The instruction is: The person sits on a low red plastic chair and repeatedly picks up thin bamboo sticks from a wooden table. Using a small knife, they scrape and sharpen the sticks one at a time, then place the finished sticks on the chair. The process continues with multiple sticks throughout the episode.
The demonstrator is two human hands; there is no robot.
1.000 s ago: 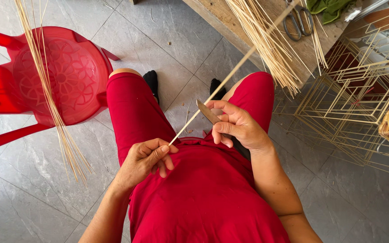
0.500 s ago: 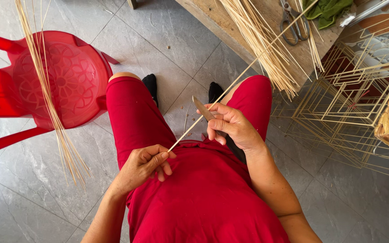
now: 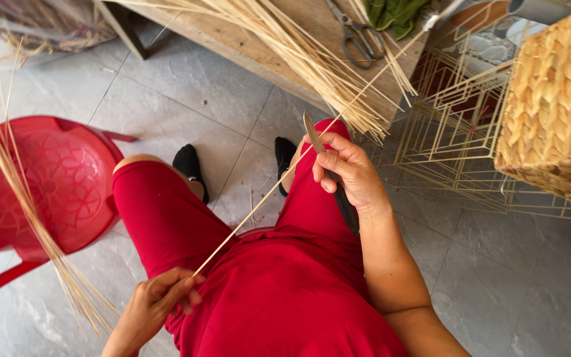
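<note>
Grey stone floor tiles (image 3: pixel 186 86) lie under me, and I sit with my red-clad legs stretched over them. Across my lap runs one long thin pale reed strip (image 3: pixel 259 205), going up from my left hand (image 3: pixel 156 304) to the wooden worktop (image 3: pixel 299 33) ahead.

The fingers (image 3: pixel 180 291) of my left hand pinch the low end of the strip tight. My right hand (image 3: pixel 348 172) is closed around a small knife with a dull metal blade (image 3: pixel 313 132) — the blade points up and seems to touch the strip where they cross.

I think the strip is very light and bendy, but it could snap or split if I fold it hard. It looks smooth, so it may slip. Holding it near the end, with a firm pinch, feels best to me — and keeping it pulled straight.

A bundle of more pale reeds (image 3: pixel 312 59) lies on the worktop beside grey metal scissors (image 3: pixel 358 36). A red plastic chair (image 3: pixel 54 185) stands to my left, with loose reeds (image 3: pixel 41 231) leaning on it. A woven straw basket (image 3: pixel 556 106) and a thin wire frame (image 3: pixel 457 132) sit to my right.
</note>
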